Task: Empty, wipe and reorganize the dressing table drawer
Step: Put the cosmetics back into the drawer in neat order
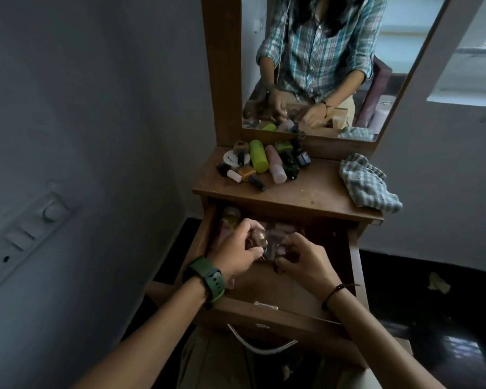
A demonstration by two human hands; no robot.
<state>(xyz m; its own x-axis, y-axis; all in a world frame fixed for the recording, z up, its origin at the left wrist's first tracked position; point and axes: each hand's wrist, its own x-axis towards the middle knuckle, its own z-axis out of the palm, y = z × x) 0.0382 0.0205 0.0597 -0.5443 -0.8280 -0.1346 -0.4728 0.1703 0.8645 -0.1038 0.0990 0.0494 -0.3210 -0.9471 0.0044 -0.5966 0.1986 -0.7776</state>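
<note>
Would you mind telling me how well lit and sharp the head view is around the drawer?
Head view: dim; the open drawer lies in shadow, its contents murky; both hands, left and right, look slightly soft; wide-angle distortion bends the mirror frame.

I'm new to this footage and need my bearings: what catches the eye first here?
Both hands meet over the open drawer: the left hand grips a small brownish bottle, the right hand pinches something clear. Behind, a heap of bottles crowds the tabletop's left, with a checked cloth crumpled at its right.
</note>
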